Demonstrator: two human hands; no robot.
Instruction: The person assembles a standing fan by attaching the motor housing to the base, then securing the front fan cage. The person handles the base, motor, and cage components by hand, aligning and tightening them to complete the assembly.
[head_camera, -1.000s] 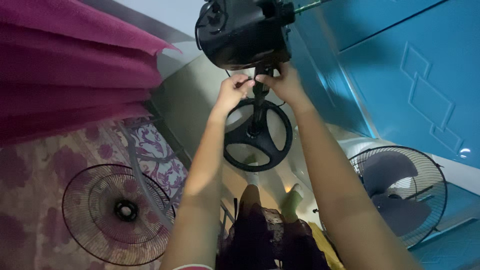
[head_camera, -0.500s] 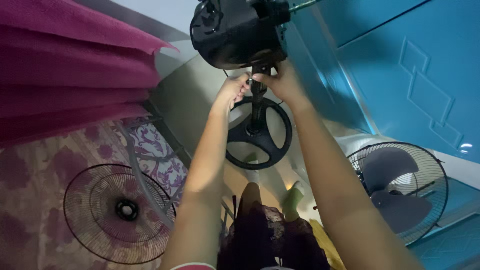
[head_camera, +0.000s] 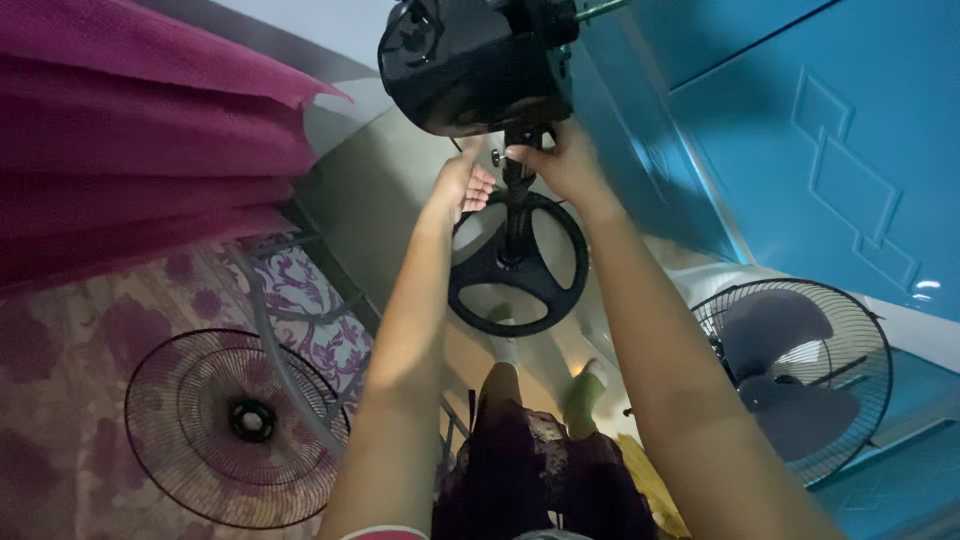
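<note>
Blue wall behind, right hand pinching fan neck, left hand open beside it

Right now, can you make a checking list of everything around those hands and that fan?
Surface: pale floor, flowered mat beside it.
Job's things: black fan motor head on a pole with a round base.
Clutter: loose wire fan guard; caged fan with blades.
Hands: left hand open beside the pole; right hand gripping the pole top.
Cables: nothing seen.
Surroundings: pink curtain, blue door.
</note>
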